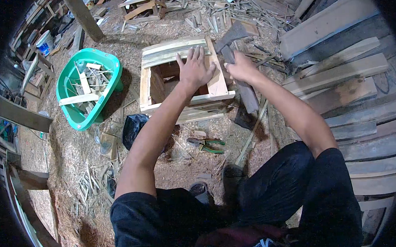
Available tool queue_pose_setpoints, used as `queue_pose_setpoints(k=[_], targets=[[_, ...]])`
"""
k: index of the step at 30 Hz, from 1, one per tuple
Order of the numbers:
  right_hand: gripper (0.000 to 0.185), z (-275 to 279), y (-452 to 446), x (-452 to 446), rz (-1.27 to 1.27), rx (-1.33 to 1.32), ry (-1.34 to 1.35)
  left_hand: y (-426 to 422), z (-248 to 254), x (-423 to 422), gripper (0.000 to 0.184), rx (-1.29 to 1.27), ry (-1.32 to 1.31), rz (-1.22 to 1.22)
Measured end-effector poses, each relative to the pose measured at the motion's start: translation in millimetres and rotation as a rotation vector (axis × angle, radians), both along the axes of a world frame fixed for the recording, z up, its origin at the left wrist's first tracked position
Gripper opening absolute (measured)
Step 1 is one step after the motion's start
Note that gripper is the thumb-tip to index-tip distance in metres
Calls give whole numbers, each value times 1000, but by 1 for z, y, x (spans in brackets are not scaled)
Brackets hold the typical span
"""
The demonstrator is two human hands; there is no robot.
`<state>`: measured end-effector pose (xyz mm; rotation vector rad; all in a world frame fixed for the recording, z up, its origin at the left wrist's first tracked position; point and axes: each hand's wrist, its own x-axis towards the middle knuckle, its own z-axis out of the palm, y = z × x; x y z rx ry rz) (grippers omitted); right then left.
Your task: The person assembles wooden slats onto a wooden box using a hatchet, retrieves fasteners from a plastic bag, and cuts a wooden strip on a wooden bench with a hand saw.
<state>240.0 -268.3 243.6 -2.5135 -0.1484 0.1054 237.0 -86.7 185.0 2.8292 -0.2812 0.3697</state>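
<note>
A wooden box frame (145, 88) stands on the ground ahead, with slats across its far part and an opening in the middle. My left hand (196, 70) lies on the box with fingers spread, over the slats and the near edge of them. My right hand (242, 67) is wrapped round the wooden handle of a hatchet (233, 36) at the right side of the box. The metal head of the hatchet points away from me and its handle end hangs down toward the ground.
A green basin (118, 67) of wood scraps sits left. Pliers (206, 145) and a black bag (134, 128) lie nearer me. Boards (346, 73) line the right side. A post (84, 18) and a white bucket (45, 42) stand at the back left.
</note>
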Motion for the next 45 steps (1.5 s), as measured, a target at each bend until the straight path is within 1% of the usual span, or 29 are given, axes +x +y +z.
queue_pose_setpoints(k=[3,6,9,12,15,18,20,23,26,29,32,33,36,37,39,42,45], targets=[[35,-9,3,7,51,19,-108,1,0,0,79,8,5,2],[41,33,23,-19,44,-112,21,0,1,-1,78,13,17,2],[43,28,23,-16,125,-135,-14,0,2,-1,77,13,15,2],[44,19,24,-18,84,-87,-97,1,1,-3,76,10,0,9],[42,24,26,-22,88,-198,-92,-1,-3,-2,75,12,-24,12],[41,28,21,-18,156,-160,-86,1,-8,1,73,14,-51,16],[40,31,21,-19,149,-171,-78,1,-9,0,73,-7,-65,7],[39,37,22,-21,148,-189,-51,1,-4,0,73,-20,-18,1],[39,37,26,-25,119,-177,-43,2,-1,-1,70,6,-11,-5],[42,25,21,-20,127,-198,-37,10,-4,9,56,8,-132,-84],[45,21,16,-18,135,-187,-25,34,1,31,39,-222,-120,-317],[45,21,15,-18,136,-174,-23,34,0,32,29,-334,-297,-341],[40,18,14,-20,122,-110,-101,35,-4,33,28,-300,-291,-300],[40,17,13,-19,114,-109,-94,35,-5,34,27,-307,-332,-306],[39,16,12,-21,98,-106,-75,35,-4,34,26,-310,-303,-289],[40,17,11,-20,131,-134,-61,36,-4,36,26,-321,-311,-298],[44,9,8,-18,130,-86,-97,37,-6,41,24,-339,-301,-302]])
